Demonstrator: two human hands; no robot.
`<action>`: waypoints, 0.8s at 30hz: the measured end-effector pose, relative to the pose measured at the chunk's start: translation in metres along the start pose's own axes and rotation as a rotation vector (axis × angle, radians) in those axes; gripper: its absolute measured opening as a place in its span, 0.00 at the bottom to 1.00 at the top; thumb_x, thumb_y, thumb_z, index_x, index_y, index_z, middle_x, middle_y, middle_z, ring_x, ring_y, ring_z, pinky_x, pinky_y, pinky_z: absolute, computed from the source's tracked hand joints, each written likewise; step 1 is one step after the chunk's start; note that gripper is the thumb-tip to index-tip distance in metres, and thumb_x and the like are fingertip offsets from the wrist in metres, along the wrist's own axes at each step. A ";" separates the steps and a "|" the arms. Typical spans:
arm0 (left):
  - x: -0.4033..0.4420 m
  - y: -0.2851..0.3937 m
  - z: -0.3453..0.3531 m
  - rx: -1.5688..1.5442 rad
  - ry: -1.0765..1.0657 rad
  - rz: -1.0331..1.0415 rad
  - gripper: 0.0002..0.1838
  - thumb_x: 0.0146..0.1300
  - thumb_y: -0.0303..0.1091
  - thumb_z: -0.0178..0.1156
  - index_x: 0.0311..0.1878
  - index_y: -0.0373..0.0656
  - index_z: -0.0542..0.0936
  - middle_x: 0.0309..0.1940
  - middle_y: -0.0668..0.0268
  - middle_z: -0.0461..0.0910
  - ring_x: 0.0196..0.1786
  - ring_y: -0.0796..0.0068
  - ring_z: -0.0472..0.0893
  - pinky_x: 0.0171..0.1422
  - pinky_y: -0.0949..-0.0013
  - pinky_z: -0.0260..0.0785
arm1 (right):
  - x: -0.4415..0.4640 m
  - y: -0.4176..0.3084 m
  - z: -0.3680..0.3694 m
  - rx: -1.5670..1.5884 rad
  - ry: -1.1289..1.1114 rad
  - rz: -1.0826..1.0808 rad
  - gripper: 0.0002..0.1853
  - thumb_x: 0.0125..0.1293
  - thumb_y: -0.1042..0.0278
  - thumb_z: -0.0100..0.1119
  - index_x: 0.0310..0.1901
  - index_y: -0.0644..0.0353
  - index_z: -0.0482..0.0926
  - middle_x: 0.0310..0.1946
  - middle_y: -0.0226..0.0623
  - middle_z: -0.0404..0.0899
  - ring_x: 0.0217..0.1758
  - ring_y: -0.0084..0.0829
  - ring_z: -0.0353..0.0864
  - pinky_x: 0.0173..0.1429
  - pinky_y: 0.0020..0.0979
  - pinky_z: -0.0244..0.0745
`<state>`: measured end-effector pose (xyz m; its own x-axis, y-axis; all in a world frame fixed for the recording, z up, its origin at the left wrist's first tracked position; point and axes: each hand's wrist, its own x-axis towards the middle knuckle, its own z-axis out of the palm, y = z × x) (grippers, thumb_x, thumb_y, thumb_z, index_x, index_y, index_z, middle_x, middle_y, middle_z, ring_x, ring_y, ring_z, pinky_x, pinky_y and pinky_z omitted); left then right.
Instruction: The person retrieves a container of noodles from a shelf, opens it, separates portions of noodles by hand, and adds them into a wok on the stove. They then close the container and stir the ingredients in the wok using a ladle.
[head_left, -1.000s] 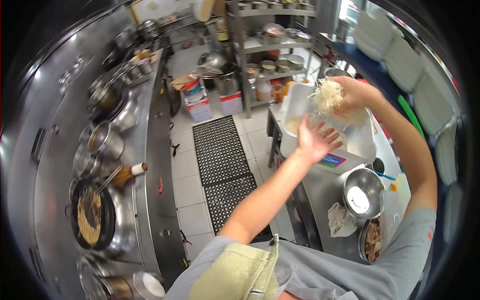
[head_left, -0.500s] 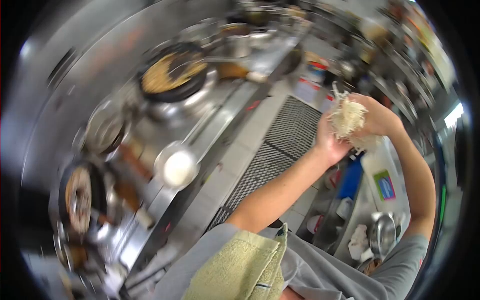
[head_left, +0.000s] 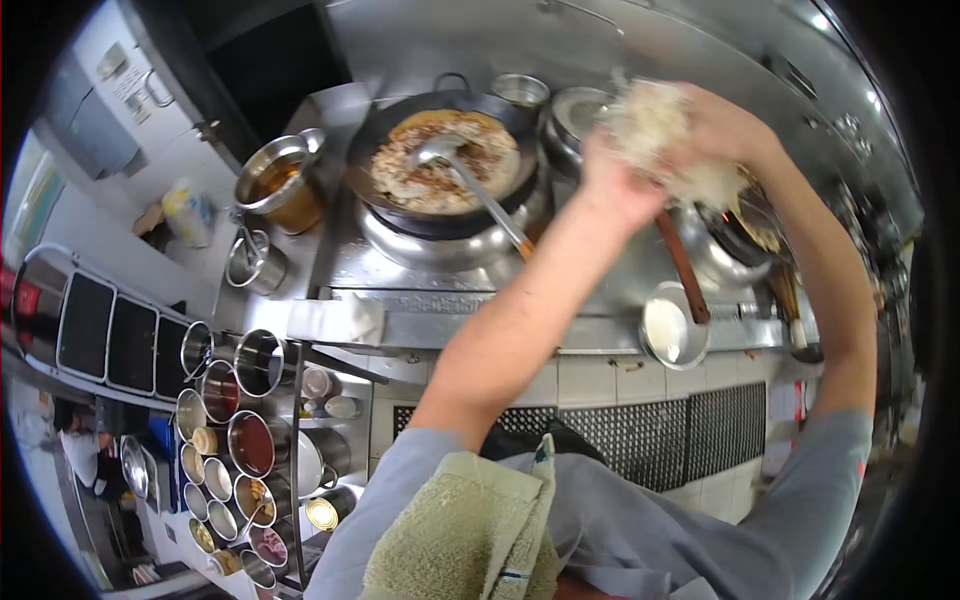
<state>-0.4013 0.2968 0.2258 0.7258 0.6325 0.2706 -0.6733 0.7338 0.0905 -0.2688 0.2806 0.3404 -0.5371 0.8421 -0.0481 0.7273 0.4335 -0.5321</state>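
Observation:
A loose heap of pale, thin strands that look like bean sprouts (head_left: 648, 125) is held high over the stove, cupped between both hands. My left hand (head_left: 618, 192) supports it from the lower left, fingers partly hidden and blurred. My right hand (head_left: 722, 125) closes over it from the right; some strands hang below. To the left, a large black wok (head_left: 360, 172) sits on its burner. Inside are tan, creamy food and reddish-brown sauce (head_left: 450, 160), with a metal ladle (head_left: 485, 198) resting in it. Beneath my right forearm, a second wok (head_left: 735, 243) is partly hidden.
Left of the big wok stand a pot of amber liquid (head_left: 280, 195) and a small steel pot (head_left: 255, 265). A bowl of white liquid (head_left: 668, 330) sits at the stove's front edge. Several ingredient containers (head_left: 252, 443) fill a rack at lower left. Black mats (head_left: 630, 435) cover the floor.
My view has swung left, from the counter and floor on the right to the stove. Both hands have carried the bean sprouts along, now over the stove.

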 end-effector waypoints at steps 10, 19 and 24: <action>-0.051 0.290 -0.093 0.481 0.628 0.464 0.23 0.71 0.40 0.39 0.65 0.44 0.71 0.62 0.57 0.73 0.65 0.53 0.71 0.71 0.41 0.60 | 0.373 0.052 0.109 0.161 -0.055 -0.228 0.30 0.39 0.69 0.72 0.51 0.56 0.80 0.43 0.35 0.85 0.45 0.30 0.82 0.51 0.35 0.77; -0.077 0.369 -0.194 0.866 0.769 0.270 0.21 0.64 0.30 0.55 0.61 0.36 0.70 0.57 0.57 0.77 0.56 0.62 0.79 0.60 0.57 0.73 | 0.460 0.098 0.152 -0.223 -0.264 -0.273 0.37 0.39 0.67 0.76 0.58 0.50 0.76 0.56 0.41 0.79 0.59 0.39 0.77 0.58 0.40 0.74; -0.067 0.368 -0.202 1.191 0.904 0.095 0.19 0.65 0.26 0.55 0.59 0.36 0.72 0.49 0.60 0.78 0.51 0.67 0.79 0.54 0.59 0.72 | 0.489 0.116 0.134 -0.280 -0.160 -0.019 0.36 0.42 0.64 0.77 0.58 0.50 0.77 0.57 0.36 0.79 0.59 0.38 0.78 0.59 0.41 0.75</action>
<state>-0.6694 0.5747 0.0479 0.2140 0.9271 -0.3078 -0.1163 0.3370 0.9343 -0.5042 0.7003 0.1420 -0.5963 0.7812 -0.1848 0.7937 0.5392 -0.2816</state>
